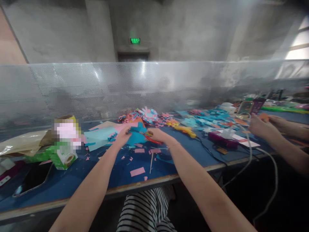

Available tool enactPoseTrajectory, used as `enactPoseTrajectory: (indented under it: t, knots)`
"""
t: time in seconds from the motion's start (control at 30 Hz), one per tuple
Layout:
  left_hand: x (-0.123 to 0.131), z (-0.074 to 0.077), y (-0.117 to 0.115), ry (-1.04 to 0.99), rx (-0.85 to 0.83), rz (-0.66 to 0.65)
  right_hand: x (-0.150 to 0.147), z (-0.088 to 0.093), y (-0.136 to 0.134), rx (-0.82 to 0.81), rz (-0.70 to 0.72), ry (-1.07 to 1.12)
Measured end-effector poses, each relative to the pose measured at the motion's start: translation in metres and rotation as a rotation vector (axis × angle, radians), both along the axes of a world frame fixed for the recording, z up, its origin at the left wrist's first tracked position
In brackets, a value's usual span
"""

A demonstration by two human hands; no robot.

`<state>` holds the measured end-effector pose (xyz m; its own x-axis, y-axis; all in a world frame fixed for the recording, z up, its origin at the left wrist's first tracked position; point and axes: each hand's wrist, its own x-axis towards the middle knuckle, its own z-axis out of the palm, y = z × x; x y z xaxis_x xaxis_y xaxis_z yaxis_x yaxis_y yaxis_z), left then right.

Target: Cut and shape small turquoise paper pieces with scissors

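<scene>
My left hand [122,138] is closed on a piece of blue paper [135,138] above the table. My right hand [159,135] grips a pair of scissors [152,140] with red-orange handles, their blades pointing left across the blue paper toward my left fingers. Beneath and beside my hands lie small pink paper scraps [137,171] and a thin stick [151,163]. Light blue sheets [98,138] spread out left of my left hand. Behind both hands is a pile of pink and blue paper flowers [148,115].
A yellow glue gun [185,131] and a purple power strip [222,140] with cables lie to the right. A co-worker's hands [262,126] hold an orange piece at far right. Leftward are a green-white box [63,156] and a phone [33,179]. A perforated panel [96,93] stands behind.
</scene>
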<state>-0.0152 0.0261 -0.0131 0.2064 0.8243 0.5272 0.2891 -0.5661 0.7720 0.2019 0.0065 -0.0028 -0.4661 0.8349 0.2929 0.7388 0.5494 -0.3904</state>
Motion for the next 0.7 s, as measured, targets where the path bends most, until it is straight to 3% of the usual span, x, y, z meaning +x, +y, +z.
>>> enactPoseTrajectory:
  t: [0.33,0.53,0.7]
  knots:
    - [0.0,0.007,-0.011,-0.219,-0.316,-0.026,0.0,-0.002,0.003,0.084,-0.118,-0.08]
    - [0.002,0.012,-0.02,-0.104,-0.173,0.118,-0.003,-0.004,0.002,0.125,-0.215,-0.056]
    - [0.0,0.01,-0.018,-0.159,-0.142,0.16,-0.008,-0.002,-0.003,0.119,-0.243,-0.056]
